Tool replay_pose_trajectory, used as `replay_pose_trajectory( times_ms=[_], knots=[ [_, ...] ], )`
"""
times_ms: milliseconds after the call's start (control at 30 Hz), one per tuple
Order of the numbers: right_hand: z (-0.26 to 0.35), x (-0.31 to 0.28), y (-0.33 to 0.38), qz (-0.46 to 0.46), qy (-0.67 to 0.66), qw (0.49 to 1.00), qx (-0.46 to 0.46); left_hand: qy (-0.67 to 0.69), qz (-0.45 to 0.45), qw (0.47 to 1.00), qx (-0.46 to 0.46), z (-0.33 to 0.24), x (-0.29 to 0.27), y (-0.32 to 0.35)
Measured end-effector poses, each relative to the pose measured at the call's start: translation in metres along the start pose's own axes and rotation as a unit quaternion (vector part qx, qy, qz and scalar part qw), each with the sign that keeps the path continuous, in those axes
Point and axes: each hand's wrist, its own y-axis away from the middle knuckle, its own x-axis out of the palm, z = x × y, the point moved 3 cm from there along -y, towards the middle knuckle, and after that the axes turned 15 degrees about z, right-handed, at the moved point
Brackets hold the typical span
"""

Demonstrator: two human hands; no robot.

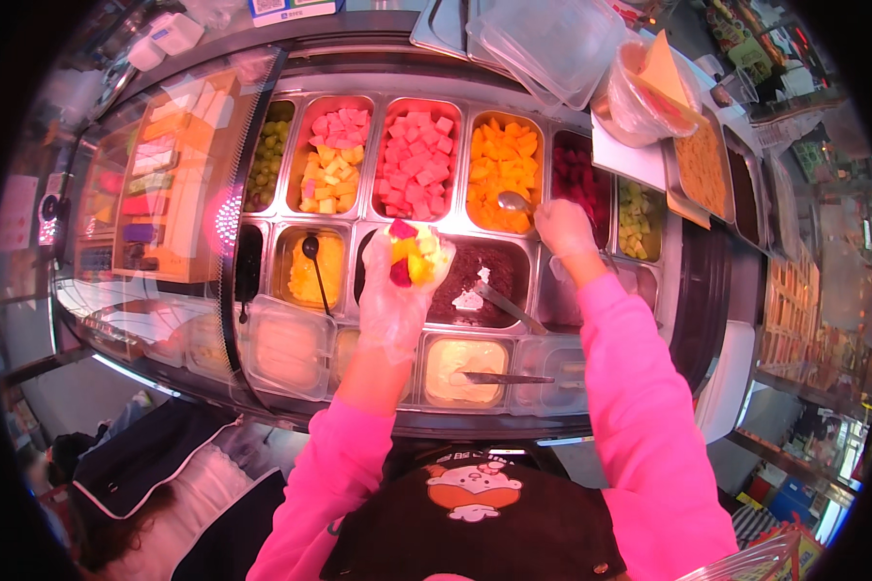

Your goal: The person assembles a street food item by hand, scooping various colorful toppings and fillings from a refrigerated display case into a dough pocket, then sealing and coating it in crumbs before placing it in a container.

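Note:
My left hand, in a clear glove, is closed around a portion of mixed cut fruit, with red, yellow and pale pieces on top. Whatever wraps or holds this fruit is hidden by my fingers. My right hand, gloved too, grips a metal spoon. Its bowl rests at the near right corner of the pan of orange fruit chunks. Left of that stands a pan of pink cubes. Below the spoon, a dark purple mash has a spatula lying in it.
Farther left are pans of pink and yellow cubes and green grapes. Dark red fruit and green chunks lie right. A yellow filling holds a black spoon; a cream tub sits nearest. Clear lids are stacked behind.

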Motion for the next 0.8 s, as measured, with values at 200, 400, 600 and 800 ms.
replay_pose_trajectory(
  times_ms=[200,400,600,800],
  knots=[
    [0.088,0.034,-0.079,-0.05,0.246,0.93,-0.269,-0.064,-0.016,0.997,-0.031,-0.046,0.002,0.033],
    [0.143,0.084,-0.132,0.02,0.186,0.94,-0.285,-0.094,0.015,0.994,-0.06,-0.076,0.006,0.034],
    [0.169,0.047,-0.11,0.072,0.207,0.954,-0.206,-0.115,-0.037,0.991,-0.056,-0.099,-0.001,0.026],
    [0.248,0.004,-0.014,0.12,-0.206,0.817,-0.526,-0.171,0.032,0.982,-0.075,-0.113,-0.002,0.002]
  ],
)
